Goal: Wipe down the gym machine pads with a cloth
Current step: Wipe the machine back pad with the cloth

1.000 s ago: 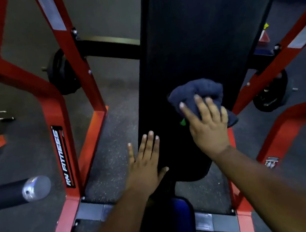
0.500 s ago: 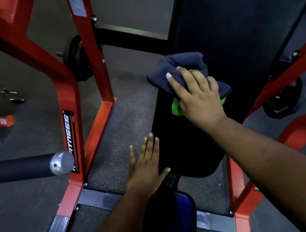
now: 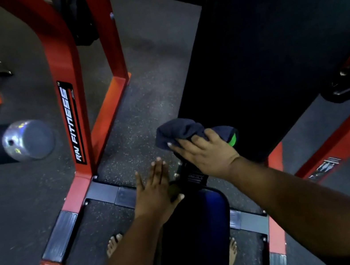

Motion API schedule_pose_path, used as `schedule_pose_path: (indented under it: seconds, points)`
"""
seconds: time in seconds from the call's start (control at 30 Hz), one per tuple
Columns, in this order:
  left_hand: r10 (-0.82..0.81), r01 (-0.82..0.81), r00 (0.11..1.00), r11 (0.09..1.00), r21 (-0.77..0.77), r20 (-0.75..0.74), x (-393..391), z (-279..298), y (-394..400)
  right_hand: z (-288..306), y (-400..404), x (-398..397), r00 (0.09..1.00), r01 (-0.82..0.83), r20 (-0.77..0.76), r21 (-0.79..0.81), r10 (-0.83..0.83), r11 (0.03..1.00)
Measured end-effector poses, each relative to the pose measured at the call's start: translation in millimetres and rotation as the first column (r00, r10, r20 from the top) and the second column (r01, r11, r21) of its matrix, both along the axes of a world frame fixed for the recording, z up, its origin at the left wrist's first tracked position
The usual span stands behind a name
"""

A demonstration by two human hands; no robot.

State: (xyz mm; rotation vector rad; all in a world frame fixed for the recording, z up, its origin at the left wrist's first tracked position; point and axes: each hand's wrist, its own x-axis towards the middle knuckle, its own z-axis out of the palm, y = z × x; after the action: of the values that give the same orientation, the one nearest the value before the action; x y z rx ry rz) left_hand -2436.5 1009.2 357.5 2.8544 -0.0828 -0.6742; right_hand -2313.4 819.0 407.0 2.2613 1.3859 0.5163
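While the right hand presses a bunched dark cloth against the lower left corner of the long black back pad, the left hand lies flat, fingers spread, holding nothing, beside the blue seat pad. Red frame stands left; bare toes show below.

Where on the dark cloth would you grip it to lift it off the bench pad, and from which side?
Pinch the bunched fold of the dark cloth jutting past the back pad's left edge, coming from the left. It stands clear of the right hand pressing on the rest.
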Motion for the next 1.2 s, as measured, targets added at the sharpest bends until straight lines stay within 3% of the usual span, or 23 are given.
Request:
schedule_pose_path:
  seconds: [0.13, 0.2, 0.33, 0.43, 0.5, 0.57, 0.63, 0.73, 0.8, 0.93, 0.97, 1.03, 1.13, 1.2]
  points:
    - [0.025, -0.024, 0.998, 1.000, 0.018, -0.058, -5.4, 3.1, -4.3, -33.0, -31.8, -27.8, 0.984, -0.125, -0.150, -0.165, 0.100, 0.978]
    - [0.006, -0.005, 0.999, 0.999, 0.035, -0.032, -3.3, 7.5, -4.1, -40.3, -57.3, -37.1, 0.982, -0.153, -0.136, -0.168, 0.130, 0.974]
    - [-0.083, 0.085, 0.981, 0.996, -0.007, 0.176, 9.0, 18.0, -15.6, -22.8, -107.5, -45.1, 0.998, 0.022, -0.051, 0.028, -0.021, 0.999]
    - [-0.163, 0.165, 0.940, 0.986, 0.018, 0.298, 30.1, 42.2, -37.3, 24.9, -120.4, -34.8, 0.972, 0.234, -0.052, 0.234, -0.228, 0.944]
    - [-0.178, 0.185, 0.893, 0.982, 0.022, 0.413, 49.0, 67.3, -53.2, 69.5, -122.0, -19.4, 0.912, 0.388, -0.045, 0.421, -0.408, 0.820]
    - [-0.193, 0.207, 0.845, 0.978, 0.026, 0.498, 65.7, 90.6, -66.5, 113.2, -126.5, 5.2, 0.793, 0.503, -0.083, 0.649, -0.604, 0.571]
    - [-0.227, 0.240, 0.818, 0.970, 0.044, 0.528, 78.3, 105.8, -76.9, 138.6, -130.7, 25.1, 0.691, 0.574, -0.217, 0.744, -0.690, 0.342]
    - [-0.293, 0.289, 0.793, 0.953, 0.094, 0.535, 88.9, 114.3, -86.7, 109.9, -125.9, 19.6, 0.722, 0.582, -0.343, 0.770, -0.601, 0.259]
    - [-0.346, 0.320, 0.782, 0.937, 0.143, 0.519, 89.2, 111.0, -89.7, 65.8, -117.6, -3.9, 0.704, 0.617, -0.477, 0.778, -0.527, 0.120]
    - [-0.489, 0.419, 0.737, 0.872, 0.252, 0.466, 79.6, 88.8, -85.7, -3.3, -102.7, -52.9, 0.476, 0.764, -0.767, 0.603, -0.430, -0.231]
    - [-0.521, 0.445, 0.730, 0.854, 0.271, 0.442, 76.7, 81.5, -82.6, -14.7, -99.6, -60.5, 0.410, 0.793, -0.806, 0.547, -0.427, -0.269]
    - [-0.552, 0.468, 0.731, 0.834, 0.293, 0.401, 70.8, 70.8, -74.9, -31.5, -90.7, -69.7, 0.407, 0.804, -0.787, 0.549, -0.465, -0.226]
    - [-0.577, 0.495, 0.740, 0.816, 0.299, 0.347, 63.9, 62.1, -61.2, -42.5, -72.1, -92.6, 0.312, 0.806, -0.829, 0.490, -0.464, -0.333]
    - [-0.563, 0.492, 0.767, 0.824, 0.281, 0.307, 62.3, 58.4, -51.4, -56.7, -56.5, -113.9, 0.266, 0.885, -0.819, 0.417, -0.509, -0.209]
